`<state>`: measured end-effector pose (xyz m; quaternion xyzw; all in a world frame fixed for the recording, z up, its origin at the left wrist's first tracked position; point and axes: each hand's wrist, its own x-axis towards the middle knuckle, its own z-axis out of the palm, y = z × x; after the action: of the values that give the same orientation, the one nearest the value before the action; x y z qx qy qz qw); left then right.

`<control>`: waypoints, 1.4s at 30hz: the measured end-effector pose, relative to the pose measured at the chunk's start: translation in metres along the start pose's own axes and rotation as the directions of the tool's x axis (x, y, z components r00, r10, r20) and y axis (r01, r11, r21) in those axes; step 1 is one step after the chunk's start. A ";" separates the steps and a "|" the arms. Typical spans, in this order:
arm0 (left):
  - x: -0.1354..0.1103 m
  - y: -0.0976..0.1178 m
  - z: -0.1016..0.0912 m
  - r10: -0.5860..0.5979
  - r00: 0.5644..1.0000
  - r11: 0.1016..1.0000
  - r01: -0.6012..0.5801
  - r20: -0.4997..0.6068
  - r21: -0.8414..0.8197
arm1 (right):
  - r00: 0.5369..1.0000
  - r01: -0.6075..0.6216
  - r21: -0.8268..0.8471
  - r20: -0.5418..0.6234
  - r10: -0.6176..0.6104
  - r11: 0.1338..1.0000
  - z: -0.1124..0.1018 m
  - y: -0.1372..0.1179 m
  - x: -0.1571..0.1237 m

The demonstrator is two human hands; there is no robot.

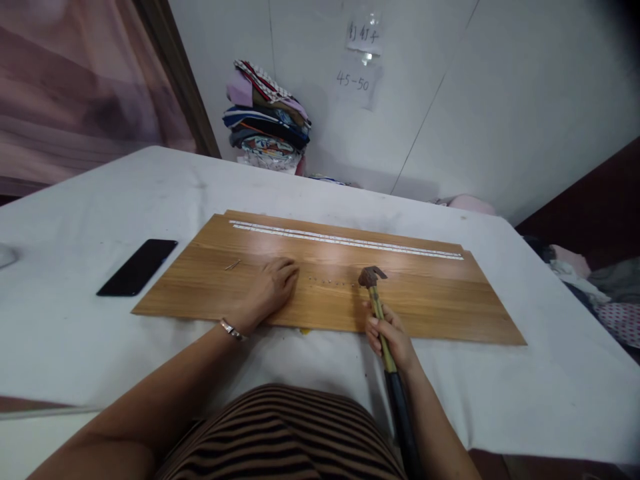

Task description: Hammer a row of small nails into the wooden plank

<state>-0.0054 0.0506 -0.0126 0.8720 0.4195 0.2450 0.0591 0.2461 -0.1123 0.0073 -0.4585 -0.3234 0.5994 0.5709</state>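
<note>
Board (425, 303) lay flat by the bench's (100, 360) near edge, likely for easy reach. Right hand (393, 337) was wrapped round the hammer (394, 388) above its black grip, presumably for control; left hand (273, 287) rested on the board, fingers curled together, couldn't tell if pinching anything

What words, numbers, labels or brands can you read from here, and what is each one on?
"钉钉子": handwritten, on the upper paper on the wall.
"45-50": handwritten, on the lower paper.
White strips on the wooden board: fine marks, too small to read.
No brand or label legible anywhere.
</note>
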 end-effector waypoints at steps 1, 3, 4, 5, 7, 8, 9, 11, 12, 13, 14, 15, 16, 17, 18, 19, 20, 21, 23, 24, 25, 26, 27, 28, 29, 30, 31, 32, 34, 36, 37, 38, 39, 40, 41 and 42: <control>0.000 0.000 -0.001 -0.001 1.000 1.000 0.001 0.000 0.004 | 1.000 -0.006 -0.001 0.002 0.006 1.000 0.000 0.000 0.000; 0.000 0.001 -0.001 0.002 1.000 1.000 -0.002 -0.001 0.008 | 1.000 -0.014 -0.001 0.000 0.014 1.000 0.000 0.001 0.001; 0.000 0.000 -0.001 0.003 1.000 1.000 -0.003 -0.002 0.006 | 1.000 -0.014 -0.001 -0.003 0.014 1.000 -0.001 0.001 0.001; 0.000 0.000 0.000 0.003 1.000 1.000 -0.003 -0.004 0.003 | 1.000 -0.011 -0.001 -0.005 0.011 1.000 -0.001 0.002 0.001; 0.000 -0.001 0.001 0.002 1.000 1.000 -0.002 0.000 -0.003 | 1.000 0.002 -0.002 -0.003 -0.002 1.000 -0.002 0.003 0.000; 0.000 -0.002 0.001 -0.001 1.000 1.000 0.001 0.000 -0.006 | 1.000 0.011 -0.003 0.000 -0.011 1.000 -0.003 0.003 0.000; 0.000 -0.002 0.001 -0.004 1.000 1.000 0.004 -0.001 -0.007 | 1.000 0.018 -0.004 0.004 -0.018 1.000 -0.003 0.003 0.000; 0.000 -0.002 0.001 -0.003 1.000 1.000 0.003 -0.007 -0.008 | 1.000 0.022 -0.007 0.008 -0.022 1.000 -0.003 0.003 0.000; 0.000 -0.001 0.001 -0.003 1.000 1.000 0.003 -0.012 -0.010 | 1.000 0.019 -0.008 0.010 -0.019 1.000 -0.002 0.002 0.000; 0.000 -0.001 0.001 -0.002 1.000 1.000 0.002 -0.016 -0.010 | 1.000 0.012 -0.009 0.013 -0.012 1.000 -0.002 0.002 0.000; 0.000 -0.001 0.001 0.000 1.000 1.000 0.000 -0.016 -0.010 | 1.000 0.003 -0.008 0.016 -0.003 1.000 -0.002 0.002 0.000; -0.001 0.000 0.000 0.002 1.000 1.000 -0.002 -0.016 -0.008 | 1.000 -0.004 -0.007 0.019 0.004 1.000 -0.002 0.002 0.001; -0.001 0.000 0.000 0.004 1.000 1.000 -0.004 -0.015 -0.005 | 1.000 -0.007 -0.006 0.021 0.007 1.000 -0.003 0.003 0.001; -0.001 0.000 0.000 0.006 1.000 1.000 -0.006 -0.014 -0.002 | 1.000 -0.008 -0.004 0.021 0.008 1.000 -0.003 0.003 0.001; -0.001 -0.001 0.000 0.007 1.000 1.000 -0.007 -0.014 0.002 | 1.000 -0.005 -0.003 0.019 0.005 1.000 -0.003 0.004 0.001; 0.000 -0.001 0.000 0.005 1.000 1.000 -0.005 -0.013 0.005 | 1.000 0.000 -0.002 0.017 0.000 1.000 -0.003 0.004 0.001; 0.000 0.000 0.000 0.003 1.000 1.000 -0.003 -0.010 0.007 | 1.000 0.007 0.000 0.014 -0.007 1.000 -0.003 0.005 0.001; 0.000 0.000 0.000 0.002 1.000 1.000 -0.001 -0.008 0.007 | 1.000 0.015 0.003 0.012 -0.015 1.000 -0.004 0.005 0.000; 0.000 0.000 -0.001 0.003 1.000 1.000 -0.003 -0.002 0.007 | 1.000 0.026 0.009 0.007 -0.026 1.000 -0.004 0.004 0.000; 0.001 0.001 -0.001 0.004 1.000 1.000 -0.004 -0.003 0.006 | 1.000 0.025 0.012 0.006 -0.025 1.000 -0.004 0.004 0.000; 0.001 0.001 -0.001 0.007 1.000 1.000 -0.007 -0.006 0.004 | 1.000 0.017 0.013 0.007 -0.017 1.000 -0.003 0.004 0.000; 0.001 0.001 -0.001 0.008 1.000 1.000 -0.008 -0.011 -0.001 | 1.000 0.007 0.012 0.009 -0.007 1.000 -0.003 0.003 0.000; 0.001 0.001 -0.001 0.005 1.000 1.000 -0.005 -0.015 -0.007 | 1.000 -0.004 0.008 0.011 0.004 1.000 -0.003 0.003 0.000; 0.000 0.001 -0.001 0.002 1.000 1.000 -0.003 -0.018 -0.012 | 1.000 -0.013 0.005 0.011 0.013 1.000 -0.003 0.003 0.000; 0.000 0.001 -0.001 0.000 1.000 1.000 0.000 -0.020 -0.016 | 1.000 -0.018 0.001 0.011 0.018 1.000 -0.003 0.003 0.000; 0.000 0.001 0.000 -0.002 1.000 1.000 0.002 -0.020 -0.017 | 1.000 -0.017 0.000 0.009 0.017 1.000 -0.003 0.003 0.000; 0.000 0.000 0.000 -0.004 1.000 1.000 0.004 -0.019 -0.015 | 1.000 -0.012 0.002 0.007 0.012 1.000 -0.003 0.004 0.000; 0.000 0.000 0.000 -0.006 1.000 1.000 0.006 -0.017 -0.010 | 1.000 -0.006 0.005 0.005 0.006 1.000 -0.003 0.004 0.000; 0.000 0.000 0.000 -0.003 1.000 1.000 0.003 -0.008 -0.003 | 1.000 0.013 0.014 0.002 -0.013 1.000 -0.003 0.005 0.000; 0.000 0.000 0.000 0.003 1.000 1.000 -0.003 -0.004 0.001 | 1.000 0.025 0.016 0.008 -0.025 1.000 -0.004 0.005 0.000; 0.000 0.000 0.000 0.007 1.000 1.000 -0.007 -0.005 0.003 | 1.000 0.025 0.016 0.013 -0.025 1.000 -0.004 0.005 0.000; 0.000 0.000 0.000 0.010 1.000 1.000 -0.010 -0.007 0.004 | 1.000 0.021 0.016 0.019 -0.021 1.000 -0.004 0.005 0.000; 0.000 0.000 0.000 0.011 1.000 1.000 -0.011 -0.009 0.005 | 1.000 0.014 0.015 0.023 -0.015 1.000 -0.004 0.005 0.000; 0.000 0.000 0.000 0.009 1.000 1.000 -0.009 -0.010 0.005 | 1.000 0.006 0.014 0.025 -0.007 1.000 -0.004 0.005 0.001; 0.001 0.000 0.000 0.005 1.000 1.000 -0.005 -0.011 0.004 | 1.000 0.000 0.014 0.025 0.000 1.000 -0.004 0.005 0.001; 0.001 0.000 0.000 0.000 1.000 1.000 0.000 -0.012 0.001 | 1.000 -0.003 0.014 0.020 0.002 1.000 -0.003 0.005 0.001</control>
<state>-0.0050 0.0507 -0.0121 0.8706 0.4200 0.2498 0.0560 0.2474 -0.1126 0.0013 -0.4487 -0.3244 0.6071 0.5700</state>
